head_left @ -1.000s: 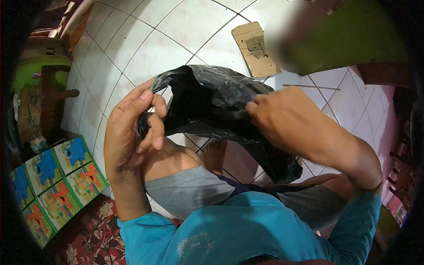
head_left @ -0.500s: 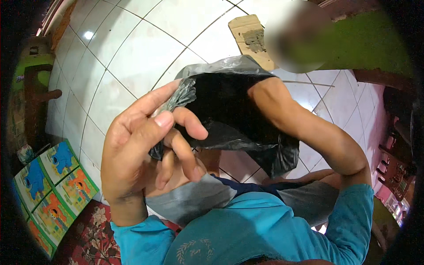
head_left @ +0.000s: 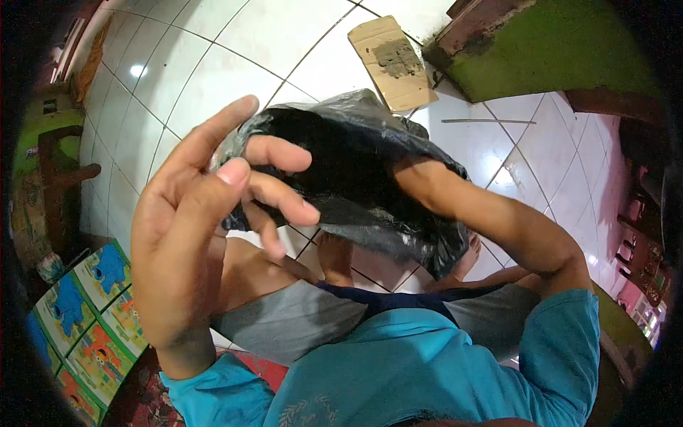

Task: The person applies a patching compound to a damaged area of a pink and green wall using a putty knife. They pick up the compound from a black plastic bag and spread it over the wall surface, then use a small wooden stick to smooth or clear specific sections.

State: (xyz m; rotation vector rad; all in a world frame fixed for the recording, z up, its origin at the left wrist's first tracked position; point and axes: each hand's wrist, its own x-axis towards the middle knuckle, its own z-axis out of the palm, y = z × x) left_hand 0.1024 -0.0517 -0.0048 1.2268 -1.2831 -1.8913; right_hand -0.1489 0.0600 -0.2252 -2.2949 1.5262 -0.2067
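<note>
A black plastic bag (head_left: 356, 206) hangs in front of me, over my lap, with its mouth facing up. At its left rim my left hand (head_left: 181, 206) pinches the crumpled plastic at the base of the thumb and forefinger, the other fingers loosely curled over the opening. My right hand reaches down into the bag from the right; only the wrist and right forearm (head_left: 491, 217) show, resting at the rim. Its fingers, and anything inside the dark bag, are hidden.
On the white tiled floor (head_left: 235, 50) lies a piece of cardboard (head_left: 377, 43) with a grey cement-like smear. A thin stick (head_left: 491, 121) lies near a green wall (head_left: 569, 50). To the left stands a drawer unit with colourful cartoon fronts (head_left: 92, 341), beside a red floral mat (head_left: 149, 391).
My left hand has moved left and slightly down with the bag's rim. The bag's mouth has shifted shape, and the right wrist stays inside. The view has shifted slightly.
</note>
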